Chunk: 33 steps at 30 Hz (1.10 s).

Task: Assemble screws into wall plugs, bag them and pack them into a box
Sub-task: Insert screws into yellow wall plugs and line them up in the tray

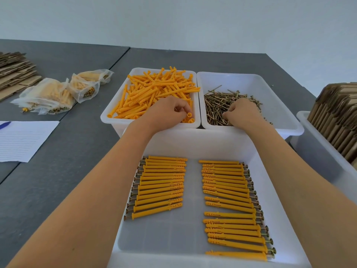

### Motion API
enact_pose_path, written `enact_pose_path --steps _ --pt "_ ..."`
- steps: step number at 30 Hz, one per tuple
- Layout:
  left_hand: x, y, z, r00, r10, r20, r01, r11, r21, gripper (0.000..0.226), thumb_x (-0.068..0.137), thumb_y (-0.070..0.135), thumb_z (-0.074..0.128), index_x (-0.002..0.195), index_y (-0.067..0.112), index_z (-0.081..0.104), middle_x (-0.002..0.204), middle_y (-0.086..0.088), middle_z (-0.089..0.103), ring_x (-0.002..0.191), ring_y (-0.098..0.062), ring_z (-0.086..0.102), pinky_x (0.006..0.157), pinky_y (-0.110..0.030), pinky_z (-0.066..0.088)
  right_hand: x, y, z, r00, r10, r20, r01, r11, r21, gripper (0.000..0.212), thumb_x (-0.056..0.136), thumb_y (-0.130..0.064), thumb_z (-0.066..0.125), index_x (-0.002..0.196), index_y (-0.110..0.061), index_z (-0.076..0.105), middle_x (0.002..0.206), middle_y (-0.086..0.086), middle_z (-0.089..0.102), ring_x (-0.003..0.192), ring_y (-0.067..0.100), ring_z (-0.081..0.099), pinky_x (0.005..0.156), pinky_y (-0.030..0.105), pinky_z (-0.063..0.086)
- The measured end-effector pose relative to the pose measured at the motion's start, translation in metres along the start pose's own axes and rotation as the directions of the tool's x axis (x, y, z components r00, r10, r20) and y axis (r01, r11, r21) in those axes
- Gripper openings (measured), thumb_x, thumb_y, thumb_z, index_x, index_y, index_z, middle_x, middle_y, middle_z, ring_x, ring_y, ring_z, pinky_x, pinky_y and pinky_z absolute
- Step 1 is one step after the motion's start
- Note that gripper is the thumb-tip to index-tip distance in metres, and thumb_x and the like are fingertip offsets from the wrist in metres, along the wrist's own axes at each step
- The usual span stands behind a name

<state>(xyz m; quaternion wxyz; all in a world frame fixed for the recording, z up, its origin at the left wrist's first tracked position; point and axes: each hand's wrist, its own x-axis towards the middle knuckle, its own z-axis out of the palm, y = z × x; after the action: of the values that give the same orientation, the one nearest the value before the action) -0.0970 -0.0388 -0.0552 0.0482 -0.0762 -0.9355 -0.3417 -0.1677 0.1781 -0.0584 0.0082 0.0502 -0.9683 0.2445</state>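
Head: fingers [181, 111] among wall plugs [154, 93]

A dark grey surface [81, 155] carries three white bins [251, 144] side by side in the middle. Filled clear bags [58, 93], flattened cardboard [15, 72] and a lined sheet [25, 140] lie to the left; a fourth bin [309, 140] sits right.

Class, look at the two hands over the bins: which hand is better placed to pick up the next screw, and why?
The right hand. It is already down in the bin of screws, fingers curled among them, while the left hand is in the bin of orange wall plugs.
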Motion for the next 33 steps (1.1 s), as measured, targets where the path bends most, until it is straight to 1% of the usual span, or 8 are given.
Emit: enact_pose_path --steps 3,6,9,14,20,28,31,33 --pt "0.000 0.000 -0.002 0.998 0.010 0.069 -0.006 0.999 -0.050 0.020 0.092 0.015 0.058 0.092 0.029 0.071 0.095 0.003 0.069 0.092 -0.012 0.063 0.078 -0.025 0.049 -0.003 -0.007 -0.003 0.978 -0.058 -0.200 0.091 0.983 0.159 0.030 0.098 -0.019 0.054 0.090 0.008 0.067 0.079 0.024 0.068 0.062 0.023 0.053 0.056 0.026 0.043" --pt "0.000 0.000 -0.003 0.994 0.017 0.103 -0.008 0.996 -0.084 0.018 0.089 0.014 0.060 0.093 0.028 0.071 0.097 0.003 0.068 0.093 -0.011 0.062 0.079 -0.020 0.046 -0.008 -0.023 -0.009 0.915 -0.104 -0.391 0.237 0.921 0.310 0.030 0.102 -0.022 0.044 0.087 -0.003 0.062 0.072 0.011 0.063 0.062 0.023 0.054 0.065 0.034 0.049" --pt "0.001 -0.001 -0.002 0.997 0.029 0.072 -0.022 0.996 -0.091 0.013 0.090 0.018 0.063 0.094 0.027 0.070 0.101 0.005 0.067 0.093 -0.007 0.061 0.082 -0.023 0.047 -0.015 -0.039 -0.011 0.887 -0.163 -0.431 0.360 0.830 0.427 0.031 0.104 -0.022 0.039 0.081 -0.011 0.057 0.063 -0.001 0.054 0.057 0.018 0.048 0.062 0.033 0.044" --pt "-0.001 -0.001 -0.001 0.993 0.080 -0.089 -0.090 0.989 -0.119 0.009 0.094 0.016 0.062 0.099 0.021 0.068 0.105 0.001 0.068 0.096 -0.016 0.063 0.089 -0.036 0.053 -0.029 -0.054 -0.005 0.836 -0.290 -0.466 0.502 0.748 0.434 0.030 0.105 -0.020 0.039 0.082 -0.008 0.055 0.057 0.002 0.052 0.050 0.015 0.046 0.056 0.030 0.040" --pt "-0.004 0.004 -0.003 0.962 0.120 -0.246 -0.174 0.961 -0.214 0.011 0.096 0.012 0.059 0.104 0.010 0.065 0.099 -0.001 0.072 0.096 -0.014 0.066 0.093 -0.038 0.052 -0.040 -0.070 -0.003 0.743 -0.320 -0.587 0.635 0.615 0.468 0.027 0.105 -0.019 0.039 0.083 -0.011 0.051 0.052 -0.005 0.050 0.047 0.008 0.049 0.053 0.024 0.041" --pt "-0.005 0.004 0.003 0.922 0.169 -0.349 -0.198 0.979 -0.048 0.008 0.097 0.023 0.058 0.103 0.020 0.060 0.092 0.010 0.072 0.086 -0.006 0.065 0.080 -0.037 0.057 -0.048 -0.076 -0.006 0.655 -0.316 -0.686 0.700 0.595 0.394 0.027 0.105 -0.015 0.039 0.085 -0.006 0.055 0.052 -0.009 0.047 0.047 0.006 0.048 0.052 0.013 0.034" --pt "-0.006 0.006 0.004 0.916 0.193 -0.351 -0.207 0.978 -0.002 0.007 0.096 0.024 0.058 0.103 0.022 0.060 0.091 0.011 0.071 0.084 -0.004 0.064 0.076 -0.037 0.057 -0.048 -0.076 -0.009 0.649 -0.290 -0.704 0.695 0.602 0.393 0.030 0.105 -0.015 0.038 0.086 -0.001 0.056 0.053 -0.007 0.046 0.047 0.007 0.047 0.049 0.018 0.035" --pt "-0.007 0.007 0.004 0.915 0.203 -0.348 -0.213 0.977 0.010 0.007 0.096 0.023 0.059 0.102 0.021 0.060 0.092 0.011 0.071 0.084 -0.006 0.065 0.076 -0.037 0.057 -0.048 -0.074 -0.009 0.651 -0.315 -0.691 0.689 0.628 0.363 0.032 0.105 -0.018 0.039 0.087 0.001 0.056 0.055 0.000 0.050 0.049 0.014 0.050 0.049 0.034 0.041"
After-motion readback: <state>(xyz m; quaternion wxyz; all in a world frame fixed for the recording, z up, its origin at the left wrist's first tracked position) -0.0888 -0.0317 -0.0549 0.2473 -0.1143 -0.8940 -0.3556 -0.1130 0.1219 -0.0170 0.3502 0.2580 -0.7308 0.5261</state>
